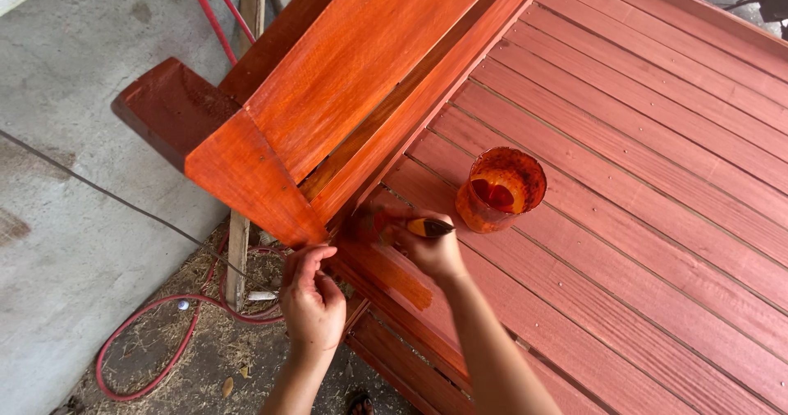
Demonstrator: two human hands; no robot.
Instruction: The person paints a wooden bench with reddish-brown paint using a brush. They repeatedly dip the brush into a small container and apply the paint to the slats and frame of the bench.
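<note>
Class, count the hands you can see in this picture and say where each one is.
2. The left hand rests at the lower edge of the orange-stained board. The right hand holds a brush beside the cup of stain. None seem hidden.

Bright even daylight, soft shadows, mild sheen on the wet orange wood [361, 62], bit of motion blur around the brush [428, 228]

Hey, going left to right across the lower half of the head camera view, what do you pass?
Concrete wall → red hose → left hand → right hand holding a paintbrush → stain-smeared cup → red slatted deck.
</note>
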